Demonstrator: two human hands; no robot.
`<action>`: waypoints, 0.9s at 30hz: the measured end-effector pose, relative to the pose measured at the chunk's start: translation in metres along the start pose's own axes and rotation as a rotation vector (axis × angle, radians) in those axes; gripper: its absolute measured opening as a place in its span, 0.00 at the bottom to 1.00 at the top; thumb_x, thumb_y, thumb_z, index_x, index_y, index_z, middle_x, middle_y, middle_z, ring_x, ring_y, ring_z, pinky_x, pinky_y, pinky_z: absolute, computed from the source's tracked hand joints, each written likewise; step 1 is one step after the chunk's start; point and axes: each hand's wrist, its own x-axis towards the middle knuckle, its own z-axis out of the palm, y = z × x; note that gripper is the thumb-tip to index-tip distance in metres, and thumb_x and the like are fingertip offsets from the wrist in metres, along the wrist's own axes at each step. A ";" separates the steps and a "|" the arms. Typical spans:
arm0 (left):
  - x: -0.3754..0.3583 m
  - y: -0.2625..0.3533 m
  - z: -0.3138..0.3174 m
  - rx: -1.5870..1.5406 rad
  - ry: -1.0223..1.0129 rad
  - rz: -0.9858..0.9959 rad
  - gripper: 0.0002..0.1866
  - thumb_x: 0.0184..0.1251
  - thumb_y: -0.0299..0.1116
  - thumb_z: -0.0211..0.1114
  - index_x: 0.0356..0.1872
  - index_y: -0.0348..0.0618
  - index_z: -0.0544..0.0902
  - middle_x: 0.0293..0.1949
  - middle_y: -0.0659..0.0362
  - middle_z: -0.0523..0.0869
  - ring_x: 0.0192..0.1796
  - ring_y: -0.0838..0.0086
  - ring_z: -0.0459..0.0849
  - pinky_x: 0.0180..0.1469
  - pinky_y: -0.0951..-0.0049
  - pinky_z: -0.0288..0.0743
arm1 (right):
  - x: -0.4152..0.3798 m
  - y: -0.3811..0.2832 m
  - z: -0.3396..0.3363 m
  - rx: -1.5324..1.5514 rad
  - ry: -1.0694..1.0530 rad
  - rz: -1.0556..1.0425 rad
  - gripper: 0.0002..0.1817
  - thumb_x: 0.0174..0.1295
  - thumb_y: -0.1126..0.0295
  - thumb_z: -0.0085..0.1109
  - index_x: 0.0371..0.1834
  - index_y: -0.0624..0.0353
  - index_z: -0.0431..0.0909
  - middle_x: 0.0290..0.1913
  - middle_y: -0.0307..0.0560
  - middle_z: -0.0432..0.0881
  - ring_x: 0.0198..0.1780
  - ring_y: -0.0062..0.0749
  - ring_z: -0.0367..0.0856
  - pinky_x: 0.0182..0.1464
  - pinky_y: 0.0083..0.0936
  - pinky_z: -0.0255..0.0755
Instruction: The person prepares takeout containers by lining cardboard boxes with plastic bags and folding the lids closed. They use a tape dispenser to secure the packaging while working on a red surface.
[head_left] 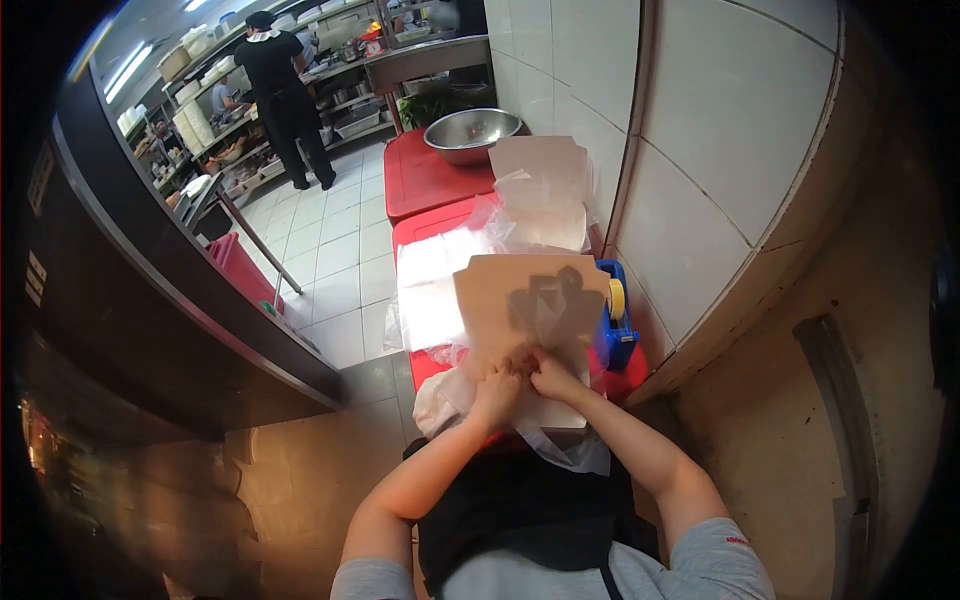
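Observation:
My left hand (499, 392) and my right hand (553, 376) meet at the lower part of an upright beige cardboard sheet (485, 300) with notched corners. The fingers of both hands are curled close together; what they pinch, if anything, is too small to make out. A grey printed mark or shadow covers the middle of the cardboard. Clear plastic (575, 453) hangs below my wrists, and a whitish cloth or bag (438, 402) lies beside my left wrist. To the right of the cardboard stands a blue tape dispenser (620, 340) with a yellowish roll of tape (616, 299).
White plastic bags (430, 285) and more beige cardboard (540, 165) lie on red containers (425, 185). A metal bowl (472, 130) sits at the far end. A tiled wall (730, 130) borders the right side. Further back, a person in black (275, 90) stands by kitchen shelves.

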 end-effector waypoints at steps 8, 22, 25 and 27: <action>-0.012 0.013 -0.013 0.236 0.163 -0.142 0.13 0.54 0.34 0.61 0.41 0.43 0.78 0.47 0.51 0.73 0.50 0.52 0.74 0.47 0.52 0.71 | 0.000 -0.013 -0.008 0.341 -0.093 0.215 0.13 0.54 0.82 0.48 0.43 0.60 0.73 0.33 0.43 0.78 0.31 0.25 0.77 0.29 0.24 0.71; -0.052 -0.039 -0.051 -0.474 0.472 -0.511 0.16 0.63 0.38 0.59 0.24 0.34 0.79 0.19 0.44 0.79 0.27 0.50 0.81 0.33 0.57 0.73 | 0.000 -0.018 0.002 -0.279 -0.029 -0.211 0.09 0.52 0.79 0.50 0.35 0.63 0.79 0.31 0.54 0.80 0.35 0.42 0.80 0.39 0.32 0.73; -0.068 -0.032 -0.039 -0.542 0.649 -0.476 0.15 0.64 0.35 0.59 0.23 0.33 0.78 0.17 0.46 0.79 0.22 0.62 0.80 0.28 0.67 0.71 | 0.003 -0.010 0.004 -0.295 -0.004 -0.245 0.09 0.54 0.77 0.50 0.37 0.62 0.78 0.33 0.54 0.81 0.37 0.43 0.80 0.41 0.32 0.73; -0.077 -0.029 -0.030 -0.613 0.697 -0.467 0.14 0.65 0.33 0.59 0.23 0.33 0.78 0.16 0.48 0.78 0.21 0.67 0.78 0.28 0.69 0.71 | 0.004 -0.013 0.001 -0.352 -0.059 -0.236 0.10 0.54 0.77 0.50 0.38 0.61 0.78 0.35 0.53 0.81 0.39 0.43 0.80 0.43 0.32 0.73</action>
